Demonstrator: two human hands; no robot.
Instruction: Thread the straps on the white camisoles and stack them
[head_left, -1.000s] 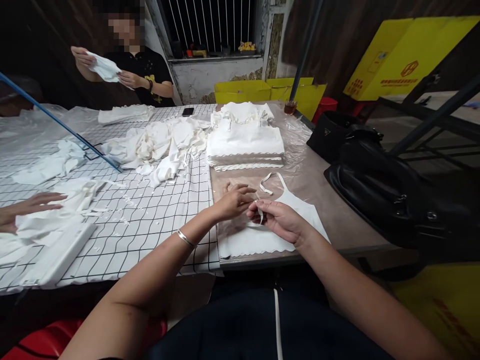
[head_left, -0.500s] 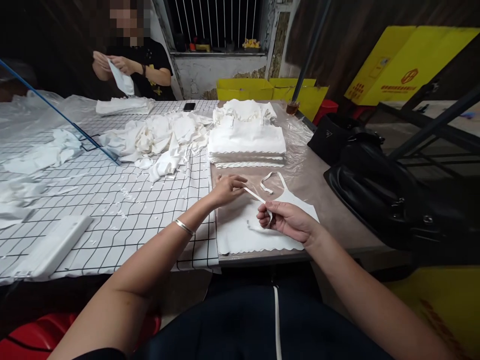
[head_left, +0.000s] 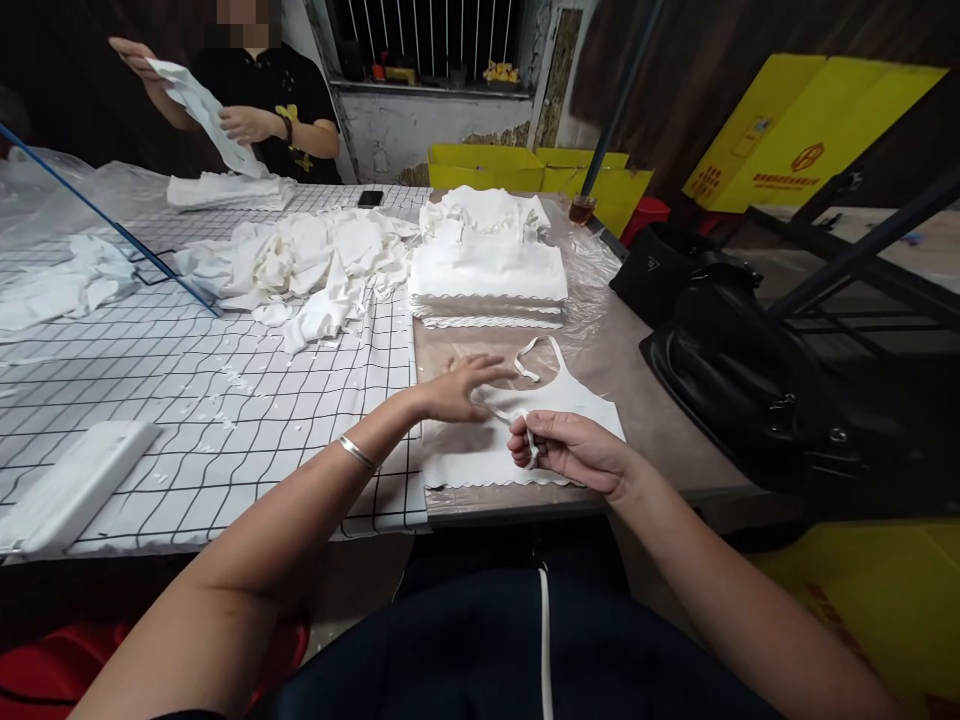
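A white strappy top (head_left: 465, 466) with a scalloped hem lies flat at the table edge before me. My right hand (head_left: 568, 452) is closed in a pinch on one of its thin straps, and a short end hangs below the fingers. My left hand (head_left: 459, 388) hovers over the top's upper left part with fingers stretched out and apart, close to the same strap; whether it touches the fabric I cannot tell. The other strap (head_left: 531, 345) curls loosely on the table beyond my hands. Behind the top stands a neat stack of folded white tops (head_left: 489, 275).
Crumpled white garments (head_left: 330, 255) lie on the checked cloth (head_left: 300, 425), with a white oblong device (head_left: 90, 480) at its left. Black bags (head_left: 712, 370) sit on the right. A blue rod (head_left: 120, 225) slants across the left. Across the table, a person (head_left: 262, 110) holds white fabric.
My left hand has let go of the strap and spread its fingers; the strap now sags. My right hand keeps its pinch. The person opposite has stretched out the fabric.
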